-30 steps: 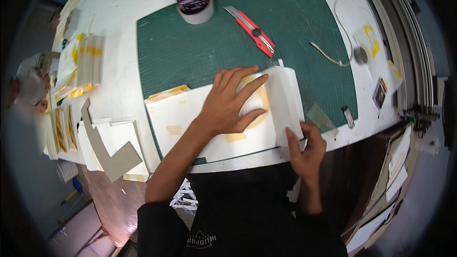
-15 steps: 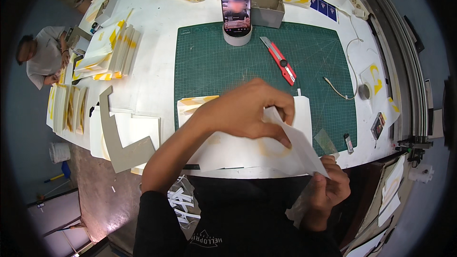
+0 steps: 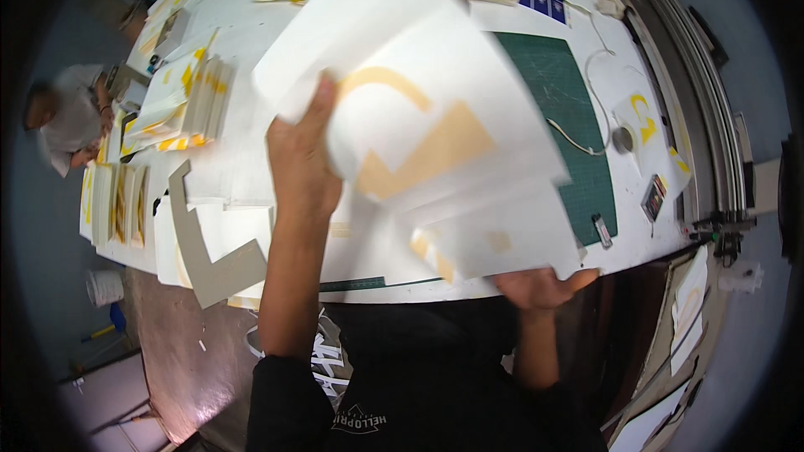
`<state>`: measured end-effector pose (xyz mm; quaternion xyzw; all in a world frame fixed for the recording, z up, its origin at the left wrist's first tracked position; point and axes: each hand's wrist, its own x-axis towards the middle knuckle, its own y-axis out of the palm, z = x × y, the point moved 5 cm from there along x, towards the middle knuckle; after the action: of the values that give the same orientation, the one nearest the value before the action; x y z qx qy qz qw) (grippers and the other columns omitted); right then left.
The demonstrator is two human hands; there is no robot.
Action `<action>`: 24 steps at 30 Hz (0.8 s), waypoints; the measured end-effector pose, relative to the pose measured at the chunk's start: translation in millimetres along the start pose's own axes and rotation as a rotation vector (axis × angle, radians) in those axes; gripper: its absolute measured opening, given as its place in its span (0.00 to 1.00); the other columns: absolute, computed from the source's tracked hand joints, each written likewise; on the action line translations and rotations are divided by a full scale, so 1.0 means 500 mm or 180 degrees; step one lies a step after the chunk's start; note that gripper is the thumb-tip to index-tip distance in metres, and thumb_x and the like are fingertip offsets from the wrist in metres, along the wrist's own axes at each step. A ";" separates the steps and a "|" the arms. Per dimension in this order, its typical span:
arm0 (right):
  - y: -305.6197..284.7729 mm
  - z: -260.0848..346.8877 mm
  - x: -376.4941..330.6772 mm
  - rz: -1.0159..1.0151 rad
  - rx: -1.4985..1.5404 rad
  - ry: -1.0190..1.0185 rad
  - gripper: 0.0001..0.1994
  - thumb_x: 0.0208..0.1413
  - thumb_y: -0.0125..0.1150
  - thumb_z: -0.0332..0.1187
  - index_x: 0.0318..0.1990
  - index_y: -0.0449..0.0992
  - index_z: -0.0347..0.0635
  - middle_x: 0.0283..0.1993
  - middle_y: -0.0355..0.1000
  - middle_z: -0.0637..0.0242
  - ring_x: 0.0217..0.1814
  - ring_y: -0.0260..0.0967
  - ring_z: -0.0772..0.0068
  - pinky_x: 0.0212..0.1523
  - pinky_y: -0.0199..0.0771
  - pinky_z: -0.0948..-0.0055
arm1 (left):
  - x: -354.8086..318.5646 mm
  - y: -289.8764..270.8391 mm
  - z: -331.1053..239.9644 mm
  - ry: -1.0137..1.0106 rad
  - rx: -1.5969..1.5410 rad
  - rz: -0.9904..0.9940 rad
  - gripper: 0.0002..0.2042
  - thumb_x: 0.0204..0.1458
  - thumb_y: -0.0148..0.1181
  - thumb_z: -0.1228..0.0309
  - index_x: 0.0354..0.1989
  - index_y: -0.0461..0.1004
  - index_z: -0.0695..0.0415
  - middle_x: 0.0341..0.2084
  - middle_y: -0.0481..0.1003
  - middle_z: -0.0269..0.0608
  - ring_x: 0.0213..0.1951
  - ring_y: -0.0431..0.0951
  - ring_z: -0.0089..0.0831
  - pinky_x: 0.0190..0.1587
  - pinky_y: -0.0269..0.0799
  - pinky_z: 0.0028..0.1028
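Observation:
My left hand (image 3: 306, 151) is closed on the left side of a large white paper sheet (image 3: 469, 50) with yellow-orange printed shapes, its thumb lying on the sheet's face. The sheet is raised and tilted, blurred by motion, and has a folded part at its lower end. My right hand (image 3: 540, 287) is at the sheet's lower right edge, with one digit stretched out to the right and the other fingers hidden by the paper. Beneath the sheet, a green cutting mat (image 3: 548, 71) shows at the right. The phone and red cutter are hidden.
An angled grey board piece (image 3: 213, 272) lies on white sheets at left. Stacks of yellow-printed paper (image 3: 180, 105) stand farther back, near another person (image 3: 71, 113). A cable (image 3: 590, 146), tape roll (image 3: 624, 140), small box (image 3: 653, 198) and lighter (image 3: 602, 231) lie at right.
The sheet has swung up and spread out, now covering the phone, cutter and most of the mat. My left hand has moved left with it; my right hand has shifted slightly up and left.

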<state>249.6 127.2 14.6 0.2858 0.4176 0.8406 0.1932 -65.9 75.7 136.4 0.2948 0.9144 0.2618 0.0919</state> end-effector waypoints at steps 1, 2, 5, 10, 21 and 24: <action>0.019 -0.021 0.006 -0.0178 -0.0051 -0.0039 0.58 0.59 0.58 0.73 0.81 0.44 0.37 0.85 0.44 0.56 0.85 0.44 0.53 0.81 0.48 0.45 | 0.004 -0.036 0.019 0.0017 0.0011 -0.0216 0.19 0.64 0.68 0.67 0.57 0.75 0.67 0.49 0.81 0.48 0.46 0.84 0.33 0.49 0.83 0.31; 0.013 -0.042 0.000 -0.0585 -0.0420 0.0029 0.52 0.61 0.62 0.64 0.79 0.49 0.35 0.82 0.51 0.54 0.82 0.51 0.55 0.78 0.54 0.49 | 0.002 -0.062 0.033 -0.0064 -0.0023 -0.0392 0.20 0.64 0.68 0.67 0.58 0.74 0.67 0.50 0.81 0.48 0.47 0.84 0.34 0.50 0.82 0.31; -0.003 -0.093 -0.017 -0.1724 -0.1183 0.0260 0.34 0.65 0.68 0.37 0.72 0.62 0.28 0.71 0.68 0.51 0.72 0.68 0.61 0.72 0.67 0.59 | -0.013 -0.132 0.062 -0.0287 -0.0044 -0.0817 0.22 0.65 0.67 0.66 0.60 0.72 0.68 0.51 0.80 0.47 0.50 0.83 0.35 0.53 0.81 0.33; 0.014 -0.042 0.008 -0.2452 -0.1930 0.0274 0.15 0.62 0.66 0.18 0.56 0.78 0.24 0.52 0.82 0.55 0.52 0.80 0.72 0.58 0.78 0.72 | -0.061 -0.204 0.105 -0.0450 -0.0114 -0.0995 0.23 0.66 0.65 0.66 0.62 0.70 0.69 0.56 0.77 0.45 0.55 0.81 0.35 0.56 0.80 0.36; -0.043 0.049 0.000 -0.2181 -0.2642 0.1043 0.11 0.62 0.69 0.23 0.50 0.81 0.25 0.43 0.84 0.58 0.41 0.81 0.78 0.44 0.80 0.78 | -0.275 -0.289 0.130 -0.1119 -0.0150 -0.1439 0.19 0.65 0.64 0.73 0.62 0.72 0.65 0.53 0.80 0.43 0.52 0.81 0.32 0.58 0.78 0.37; -0.048 0.063 0.011 -0.2108 -0.2973 0.1224 0.11 0.62 0.70 0.23 0.49 0.82 0.25 0.42 0.84 0.57 0.40 0.81 0.78 0.44 0.80 0.77 | -0.281 -0.350 0.097 -0.0535 0.1328 -0.1538 0.21 0.63 0.66 0.77 0.62 0.70 0.67 0.53 0.80 0.48 0.52 0.81 0.32 0.57 0.78 0.35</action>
<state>267.8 162.6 12.1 -0.1315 0.0986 0.8668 0.4707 -22.3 -107.0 4.1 0.1024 0.9810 0.0142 0.1641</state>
